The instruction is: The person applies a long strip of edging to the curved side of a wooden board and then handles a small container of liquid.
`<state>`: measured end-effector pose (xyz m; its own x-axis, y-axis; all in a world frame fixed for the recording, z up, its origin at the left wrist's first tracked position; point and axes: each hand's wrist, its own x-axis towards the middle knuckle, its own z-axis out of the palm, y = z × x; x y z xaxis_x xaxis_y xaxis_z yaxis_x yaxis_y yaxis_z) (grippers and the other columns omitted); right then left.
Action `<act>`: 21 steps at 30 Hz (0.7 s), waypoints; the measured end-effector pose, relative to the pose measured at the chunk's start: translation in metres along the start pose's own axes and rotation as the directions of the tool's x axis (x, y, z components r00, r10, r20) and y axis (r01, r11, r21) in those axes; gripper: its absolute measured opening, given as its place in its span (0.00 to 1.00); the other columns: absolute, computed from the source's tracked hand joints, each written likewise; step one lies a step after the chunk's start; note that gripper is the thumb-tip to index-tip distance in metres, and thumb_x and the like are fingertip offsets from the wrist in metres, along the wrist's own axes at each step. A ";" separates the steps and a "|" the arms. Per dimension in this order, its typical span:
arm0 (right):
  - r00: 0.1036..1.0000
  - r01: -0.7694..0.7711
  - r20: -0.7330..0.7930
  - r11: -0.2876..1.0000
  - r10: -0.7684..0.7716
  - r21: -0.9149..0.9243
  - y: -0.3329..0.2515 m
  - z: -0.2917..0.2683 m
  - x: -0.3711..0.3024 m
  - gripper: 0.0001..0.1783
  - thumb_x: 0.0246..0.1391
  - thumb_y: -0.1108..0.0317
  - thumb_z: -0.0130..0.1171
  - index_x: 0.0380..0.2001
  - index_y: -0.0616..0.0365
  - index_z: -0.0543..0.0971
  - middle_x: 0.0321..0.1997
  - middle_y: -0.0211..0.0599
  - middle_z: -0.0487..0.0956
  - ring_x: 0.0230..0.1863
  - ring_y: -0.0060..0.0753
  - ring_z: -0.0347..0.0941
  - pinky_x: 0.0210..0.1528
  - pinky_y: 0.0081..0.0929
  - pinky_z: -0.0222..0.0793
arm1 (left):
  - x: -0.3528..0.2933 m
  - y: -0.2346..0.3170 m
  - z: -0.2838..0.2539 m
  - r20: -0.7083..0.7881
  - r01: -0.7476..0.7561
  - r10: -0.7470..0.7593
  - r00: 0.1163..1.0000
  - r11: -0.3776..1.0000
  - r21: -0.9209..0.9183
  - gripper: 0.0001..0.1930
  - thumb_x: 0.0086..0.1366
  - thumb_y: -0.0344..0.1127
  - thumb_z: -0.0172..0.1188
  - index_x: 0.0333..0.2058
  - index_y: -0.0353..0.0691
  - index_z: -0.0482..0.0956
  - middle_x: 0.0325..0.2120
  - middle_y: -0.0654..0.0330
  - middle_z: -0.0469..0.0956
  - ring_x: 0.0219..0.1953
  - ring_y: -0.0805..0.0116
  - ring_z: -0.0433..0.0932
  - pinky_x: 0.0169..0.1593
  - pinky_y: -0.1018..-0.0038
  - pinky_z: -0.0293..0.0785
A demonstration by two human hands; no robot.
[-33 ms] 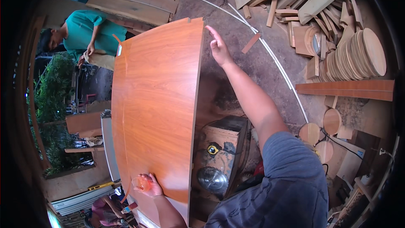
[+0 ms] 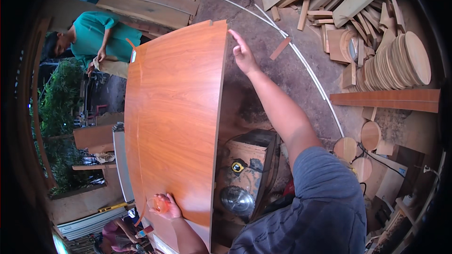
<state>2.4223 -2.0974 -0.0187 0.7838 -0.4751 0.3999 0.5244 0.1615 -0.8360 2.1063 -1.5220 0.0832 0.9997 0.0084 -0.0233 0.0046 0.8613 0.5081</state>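
Near the lower part of the panel's left edge, the left hand has its fingers curled around an orange translucent piece; this looks light, thin and perhaps slippery. The wood-grain panel lies wide between the two hands. I judge it stiff and rather heavy, with a smooth face that gives poor hold, so it is better taken by opposite edges. Beside its upper right corner, the right hand is unclosed, fingers straight; I cannot tell if they touch the edge. Compared with the earlier frame, almost nothing differs.
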 end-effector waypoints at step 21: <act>0.995 0.046 -0.082 0.994 -0.055 -0.100 -0.003 0.002 -0.021 0.49 0.50 0.29 0.49 0.64 0.55 0.59 0.49 0.41 0.70 0.47 0.31 0.67 0.45 0.28 0.67 | -0.002 -0.007 0.006 0.003 -0.015 0.015 1.000 1.000 -0.020 0.35 0.60 0.55 0.58 0.56 0.32 0.63 0.50 0.48 0.70 0.52 0.53 0.72 0.66 0.52 0.52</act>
<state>2.4050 -2.0862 -0.0238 0.7242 -0.5523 0.4128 0.5242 0.0520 -0.8500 2.1041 -1.5314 0.0850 0.9997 0.0196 -0.0134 -0.0105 0.8713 0.4907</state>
